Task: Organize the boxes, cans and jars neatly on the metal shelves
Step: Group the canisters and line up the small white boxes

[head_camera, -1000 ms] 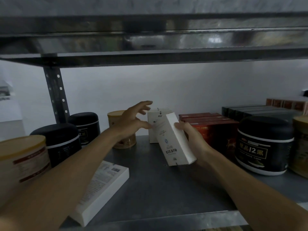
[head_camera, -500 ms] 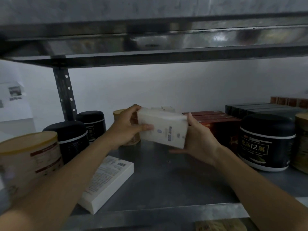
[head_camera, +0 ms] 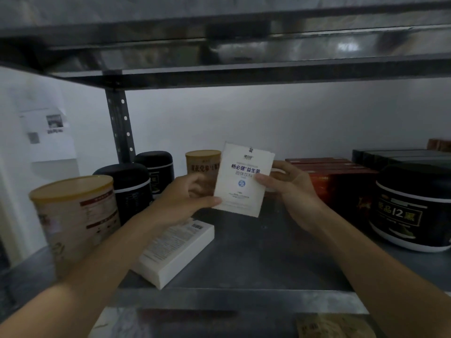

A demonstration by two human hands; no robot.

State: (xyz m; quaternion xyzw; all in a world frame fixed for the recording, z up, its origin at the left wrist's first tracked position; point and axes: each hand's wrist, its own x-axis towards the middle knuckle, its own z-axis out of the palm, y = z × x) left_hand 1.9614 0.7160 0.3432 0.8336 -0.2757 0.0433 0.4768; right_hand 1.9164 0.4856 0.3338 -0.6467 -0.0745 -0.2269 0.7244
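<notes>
Nearest you, a flat white box (head_camera: 174, 252) lies on the metal shelf (head_camera: 256, 259) under your left forearm. Your left hand (head_camera: 181, 203) and right hand (head_camera: 290, 189) both grip the upright white box (head_camera: 244, 179), clear of the shelf. Behind: tan can (head_camera: 201, 164), red boxes (head_camera: 329, 172).

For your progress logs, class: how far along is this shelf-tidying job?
Done: red boxes and dark boxes sit in rows at the back right. In hand: both hands, left hand and right hand, hold a white box off the shelf. Left: another white box lies flat and askew at the front.
</notes>
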